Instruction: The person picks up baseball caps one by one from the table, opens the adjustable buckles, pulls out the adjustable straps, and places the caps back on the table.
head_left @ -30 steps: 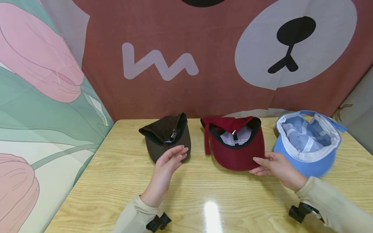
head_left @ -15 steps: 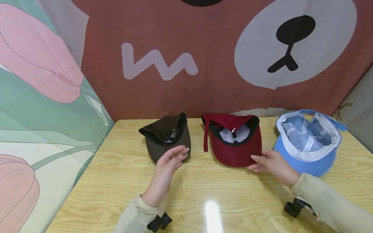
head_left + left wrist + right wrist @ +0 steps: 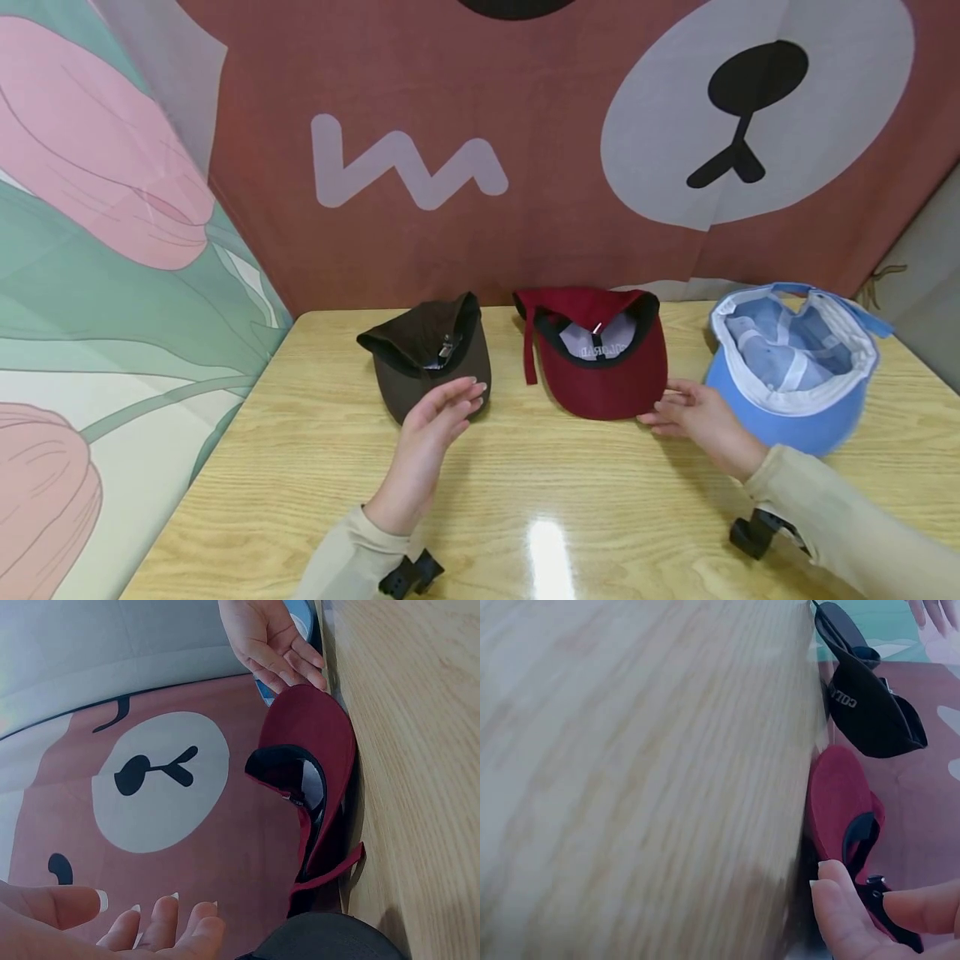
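- Red cap [image 3: 607, 392]: on worktop [image 3: 600, 500], between brown cap [image 3: 420, 333] and blue cap [image 3: 795, 358]; brim faces the person, presumably for easy reach.
- Right hand [image 3: 701, 421]: fingers extended at brim edge, apparently guiding rather than gripping.
- Left hand [image 3: 431, 433]: relaxed, holding nothing.

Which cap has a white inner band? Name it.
The blue cap, at the far right of the head view: its inner band is white, while the red cap and the brown cap have dark ones.

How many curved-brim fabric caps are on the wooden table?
3: the dark brown fabric cap at left, the dark red fabric cap in the middle, the light blue fabric cap at right.
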{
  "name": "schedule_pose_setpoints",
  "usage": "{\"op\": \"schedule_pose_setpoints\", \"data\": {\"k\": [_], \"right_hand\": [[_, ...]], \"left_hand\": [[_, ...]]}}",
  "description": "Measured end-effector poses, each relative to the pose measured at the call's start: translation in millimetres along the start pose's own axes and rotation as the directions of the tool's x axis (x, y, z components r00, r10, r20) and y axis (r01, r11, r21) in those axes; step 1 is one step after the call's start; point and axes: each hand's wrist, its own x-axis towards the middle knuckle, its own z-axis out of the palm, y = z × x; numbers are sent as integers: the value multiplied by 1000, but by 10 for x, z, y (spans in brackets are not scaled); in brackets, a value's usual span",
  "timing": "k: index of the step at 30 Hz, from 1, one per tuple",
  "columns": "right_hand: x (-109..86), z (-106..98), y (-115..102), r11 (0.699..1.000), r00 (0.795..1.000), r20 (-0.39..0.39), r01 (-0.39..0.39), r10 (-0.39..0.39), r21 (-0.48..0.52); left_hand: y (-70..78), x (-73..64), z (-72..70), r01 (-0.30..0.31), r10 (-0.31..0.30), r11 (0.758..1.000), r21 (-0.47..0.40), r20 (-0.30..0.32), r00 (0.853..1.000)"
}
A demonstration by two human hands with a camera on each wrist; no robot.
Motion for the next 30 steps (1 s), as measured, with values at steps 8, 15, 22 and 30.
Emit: {"op": "schedule_pose_setpoints", "data": {"k": [8,15,22,30], "right_hand": [[-78,-139,-13,999,999,-38,21,-23,-33],[-182,-303,-10,999,999,-31,44,-44,-3],[-265,-422,-5,999,1000,-12,26,-26,-19],[-316,-536,29,999,998,-28,47,-47,-13]], "left_hand": [[-7,-22,-4,-6,6,1000,0,-1,1000],[-25,-34,-10,-24,24,1000,0,-7,1000],[-10,-38,-18,-31,30,999,-19,-26,999],[-12,-35,-18,-23,22,1000,-13,-25,999]]}}
